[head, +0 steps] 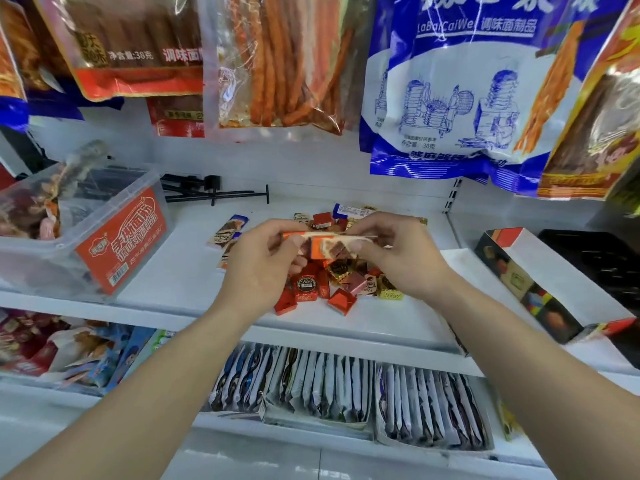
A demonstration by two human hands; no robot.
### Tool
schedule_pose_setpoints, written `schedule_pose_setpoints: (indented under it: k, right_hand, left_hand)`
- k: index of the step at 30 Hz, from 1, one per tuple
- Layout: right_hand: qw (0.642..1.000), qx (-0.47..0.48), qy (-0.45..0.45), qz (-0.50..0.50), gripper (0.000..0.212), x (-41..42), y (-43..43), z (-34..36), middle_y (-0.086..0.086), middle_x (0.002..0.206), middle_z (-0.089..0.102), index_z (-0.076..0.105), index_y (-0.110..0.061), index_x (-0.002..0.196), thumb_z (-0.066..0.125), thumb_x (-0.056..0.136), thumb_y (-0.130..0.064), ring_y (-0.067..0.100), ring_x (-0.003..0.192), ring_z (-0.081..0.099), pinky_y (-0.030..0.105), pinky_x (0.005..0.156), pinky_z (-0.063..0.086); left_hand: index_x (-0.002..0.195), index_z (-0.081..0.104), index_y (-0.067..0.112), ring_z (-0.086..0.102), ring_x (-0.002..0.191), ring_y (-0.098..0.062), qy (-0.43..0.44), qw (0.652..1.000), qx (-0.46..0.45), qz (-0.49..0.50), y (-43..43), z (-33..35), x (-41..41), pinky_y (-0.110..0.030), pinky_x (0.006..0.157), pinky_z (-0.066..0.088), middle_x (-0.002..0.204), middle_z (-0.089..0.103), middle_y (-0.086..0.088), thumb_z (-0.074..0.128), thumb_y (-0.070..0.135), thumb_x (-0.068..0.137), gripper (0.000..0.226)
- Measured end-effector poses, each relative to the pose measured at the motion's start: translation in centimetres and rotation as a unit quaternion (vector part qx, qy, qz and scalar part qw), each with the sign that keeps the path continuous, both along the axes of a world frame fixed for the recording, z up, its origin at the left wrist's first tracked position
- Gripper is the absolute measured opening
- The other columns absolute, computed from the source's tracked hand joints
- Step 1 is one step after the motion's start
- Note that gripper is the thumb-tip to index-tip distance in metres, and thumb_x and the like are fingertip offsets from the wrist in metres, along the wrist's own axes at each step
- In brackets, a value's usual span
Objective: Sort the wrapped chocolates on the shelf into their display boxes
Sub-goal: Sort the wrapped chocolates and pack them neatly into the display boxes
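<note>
Both hands are up over the shelf [194, 271], just above the pile of chocolates [341, 285]. Left hand [266, 265] & right hand [398, 254] each pinch one end of a flat wrapped bar [332, 242], orange & white w/ a brown picture. Fingers are curled round it. Could be more than one bar stacked, can't tell. It's held level, off the shelf, btwn the hands, hiding the middle of the pile.

Pile: small squares in red, gold, pink & dark wrappers, heaped loose mid-shelf, some spilling toward the front edge. A few long bars [227, 235] lie just left of it, partly behind the left hand.

Right of the pile is a display box [547, 271]: long, white top, dark printed side, lying at an angle near the right forearm, apart from the pile. Beyond it is a black tray [595, 261]. On the left is a clear plastic tub [69, 237] w/ a red label & snacks inside, well apart from the pile. At the back, black hooks [214, 194] lie flat on the shelf.

Overhead, hanging snack bags crowd the top: a blue-and-white bag [460, 81] on the right, a clear bag of orange sticks [277, 64] in the middle. Their bottom edges hang low over the back of the shelf. On the lower shelf, rows of packets [325, 386] stand on edge in cardboard trays.
</note>
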State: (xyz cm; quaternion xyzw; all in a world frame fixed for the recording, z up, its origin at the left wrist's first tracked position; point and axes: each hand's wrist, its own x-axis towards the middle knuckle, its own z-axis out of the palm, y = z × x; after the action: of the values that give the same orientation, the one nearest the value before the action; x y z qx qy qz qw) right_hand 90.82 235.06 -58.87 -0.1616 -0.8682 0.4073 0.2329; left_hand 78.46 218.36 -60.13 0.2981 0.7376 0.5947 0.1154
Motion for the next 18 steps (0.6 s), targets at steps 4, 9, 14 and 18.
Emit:
schedule_pose_setpoints:
  k: [4,9,14,18]
  right_hand:
    - [0.999,-0.021,0.025,-0.040,0.015,-0.8,-0.9,-0.4,-0.016,0.090,0.069,0.067,-0.032,0.086,0.079,0.082,-0.024,0.005,0.082,0.066,0.029,0.073,0.058]
    - [0.998,0.008,-0.006,-0.060,0.024,-0.4,-0.9,0.1,-0.016,0.088,0.066,0.064,-0.030,0.095,0.079,0.079,-0.038,0.001,0.078,0.064,0.015,0.062,0.051]
    - [0.974,0.140,-0.176,-0.007,0.024,2.4,0.9,-1.3,-0.015,0.090,0.065,0.064,-0.033,0.093,0.075,0.079,-0.050,0.009,0.086,0.061,0.031,0.073,0.050]
    - [0.907,0.340,-0.231,-0.090,0.043,2.9,0.3,-3.2,-0.010,0.107,0.067,0.067,-0.035,0.106,0.056,0.083,-0.069,0.023,0.101,0.056,0.036,0.084,0.045]
  left_hand:
    - [0.113,0.065,0.022,0.069,0.077,-0.010,0.003,0.999,-0.007,-0.038,-0.1,0.1,0.2,-0.024,0.069,0.058,0.091,0.071,0.003,0.063,0.023,0.094,0.020]
    - [0.108,0.066,0.024,0.069,0.086,-0.003,0.055,0.997,-0.053,-0.015,-0.7,-0.1,-0.3,-0.025,0.074,0.059,0.098,0.072,0.009,0.076,0.021,0.085,0.026]
    - [0.109,0.065,0.026,0.065,0.087,0.007,0.066,0.995,-0.071,-0.010,-1.4,-0.4,-0.8,-0.014,0.068,0.055,0.101,0.069,0.012,0.068,0.019,0.091,0.020]
    - [0.114,0.067,0.026,0.066,0.086,-0.001,0.122,0.987,-0.099,-0.021,-1.3,-1.3,0.2,-0.025,0.073,0.058,0.102,0.070,0.008,0.070,0.021,0.090,0.025]
